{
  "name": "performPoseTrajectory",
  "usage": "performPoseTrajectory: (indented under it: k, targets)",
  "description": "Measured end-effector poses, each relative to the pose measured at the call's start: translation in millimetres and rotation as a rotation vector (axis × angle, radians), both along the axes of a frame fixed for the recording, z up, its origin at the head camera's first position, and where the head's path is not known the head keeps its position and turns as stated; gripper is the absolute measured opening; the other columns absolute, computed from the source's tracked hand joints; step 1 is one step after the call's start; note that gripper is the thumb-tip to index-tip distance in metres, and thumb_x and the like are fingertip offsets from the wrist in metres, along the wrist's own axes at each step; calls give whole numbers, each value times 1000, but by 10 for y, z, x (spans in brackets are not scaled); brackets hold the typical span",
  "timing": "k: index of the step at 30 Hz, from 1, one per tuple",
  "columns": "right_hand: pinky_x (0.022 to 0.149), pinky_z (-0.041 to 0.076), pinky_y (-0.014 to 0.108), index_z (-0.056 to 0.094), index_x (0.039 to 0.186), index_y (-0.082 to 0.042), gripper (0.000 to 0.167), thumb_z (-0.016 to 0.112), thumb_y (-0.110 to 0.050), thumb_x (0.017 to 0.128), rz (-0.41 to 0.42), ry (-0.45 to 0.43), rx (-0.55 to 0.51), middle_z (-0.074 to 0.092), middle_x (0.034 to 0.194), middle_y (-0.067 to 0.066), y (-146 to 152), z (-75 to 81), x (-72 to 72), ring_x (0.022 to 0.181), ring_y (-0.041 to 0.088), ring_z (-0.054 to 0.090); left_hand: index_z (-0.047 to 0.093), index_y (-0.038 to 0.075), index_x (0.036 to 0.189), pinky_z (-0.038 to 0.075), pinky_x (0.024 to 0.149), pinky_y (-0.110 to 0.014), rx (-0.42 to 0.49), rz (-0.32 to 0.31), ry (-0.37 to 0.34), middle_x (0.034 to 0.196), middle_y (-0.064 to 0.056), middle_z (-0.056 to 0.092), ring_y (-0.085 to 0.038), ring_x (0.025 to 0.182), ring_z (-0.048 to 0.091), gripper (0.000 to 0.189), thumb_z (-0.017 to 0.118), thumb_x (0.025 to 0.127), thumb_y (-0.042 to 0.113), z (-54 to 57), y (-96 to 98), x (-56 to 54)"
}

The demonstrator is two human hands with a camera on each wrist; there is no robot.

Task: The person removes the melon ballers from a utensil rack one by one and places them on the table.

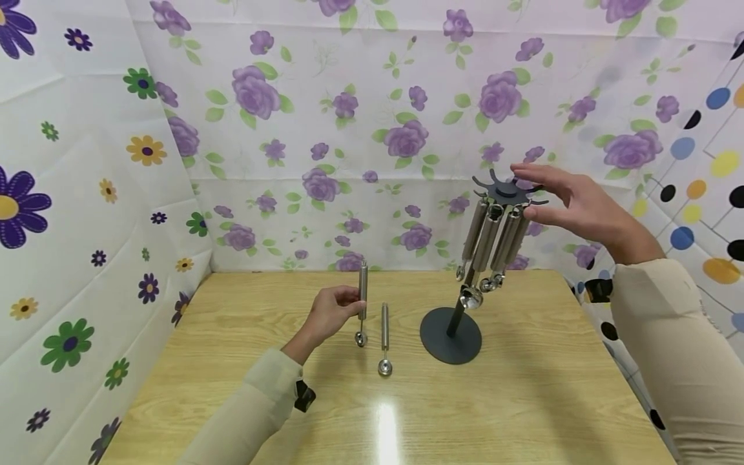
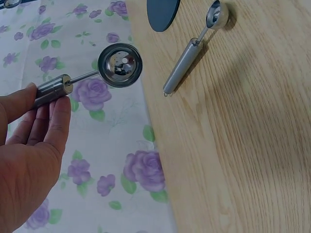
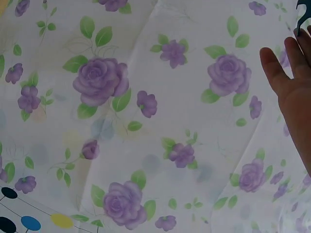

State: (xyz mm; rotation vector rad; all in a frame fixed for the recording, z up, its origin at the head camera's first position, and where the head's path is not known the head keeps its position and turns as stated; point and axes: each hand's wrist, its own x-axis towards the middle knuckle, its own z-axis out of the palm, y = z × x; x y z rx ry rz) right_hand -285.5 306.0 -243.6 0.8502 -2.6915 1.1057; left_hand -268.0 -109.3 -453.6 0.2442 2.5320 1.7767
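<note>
My left hand (image 1: 332,315) pinches the cylindrical handle of a steel melon baller (image 1: 363,284), held upright with its round scoop (image 2: 120,65) hanging down above the table. A second melon baller (image 1: 385,328) lies on the table just right of it, scoop toward me. To the right, a dark hook stand (image 1: 451,336) carries several steel-handled utensils (image 1: 485,242) hanging from its top. My right hand (image 1: 584,206) is at the stand's hooks, fingers extended and thumb apart below them. In the right wrist view, only part of this hand (image 3: 296,92) and a dark hook (image 3: 303,14) show.
The wooden table (image 1: 232,387) ends at a wall of floral cloth (image 1: 261,148) behind the stand. Patterned cloths hang at left (image 1: 104,194) and right (image 1: 697,174). The stand's hanging utensils reach partway down toward its round base.
</note>
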Motion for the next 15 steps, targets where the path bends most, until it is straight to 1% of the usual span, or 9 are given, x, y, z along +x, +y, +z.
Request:
performPoseTrajectory:
  k: [5,6,7,8,9,11,12,13,15]
  targets:
    - [117,19,60,44,153,-18,65,71,-12,93,-4,23,19,31,161,6,-1,-20,-23,150,27,21,71,-3,113,59,76,-32,6,12,-12,99,-11,71,-21,87,68,24,74,91,7,-37,-16,27]
    - [119,20,54,46,152,-16,64,72,-12,93,-7,31,21,32,160,7,-8,-20,-25,149,27,22,71,-4,113,59,75,-32,12,15,-15,98,-11,70,-20,87,67,24,74,91,7,-50,-20,33]
    - [121,22,45,47,151,-14,63,72,-11,93,-10,41,20,33,159,9,-18,-19,-27,149,27,23,71,-5,113,59,75,-31,23,15,-19,98,-11,70,-20,86,67,25,74,91,6,-68,-26,35]
    - [120,24,36,49,149,-11,62,73,-10,92,-12,55,15,35,157,10,-30,-21,-31,148,23,25,71,-6,113,60,75,-31,25,26,-25,98,-12,70,-21,86,67,24,73,91,5,-82,-22,43]
    - [118,25,27,50,147,-8,60,74,-10,92,-15,72,7,37,155,11,-42,-26,-36,146,18,28,70,-8,113,60,75,-32,29,28,-27,98,-14,70,-23,86,67,24,72,92,3,-46,-16,85]
    - [111,28,13,53,143,-3,57,75,-8,91,-32,96,-9,42,150,12,-71,-46,-40,139,7,35,69,-9,114,60,76,-34,40,37,-39,98,-16,69,-25,87,67,24,71,92,1,-72,-17,106]
    - [106,29,8,55,141,-1,56,76,-7,90,-45,108,-17,44,147,11,-87,-59,-43,134,4,39,69,-9,114,60,76,-34,46,39,-46,98,-16,69,-25,87,67,24,71,92,1,-90,-21,109]
    - [104,30,7,56,139,1,55,76,-7,89,-59,118,-26,45,144,11,-102,-74,-49,131,5,42,69,-9,114,60,77,-34,47,41,-52,99,-16,69,-26,88,68,25,71,92,0,-105,-23,114]
    - [103,32,9,58,136,3,53,78,-7,88,-86,132,-38,47,140,10,-131,-101,-52,128,11,44,69,-9,115,60,76,-34,46,39,-56,99,-16,69,-25,88,68,25,71,92,0,-129,-35,124]
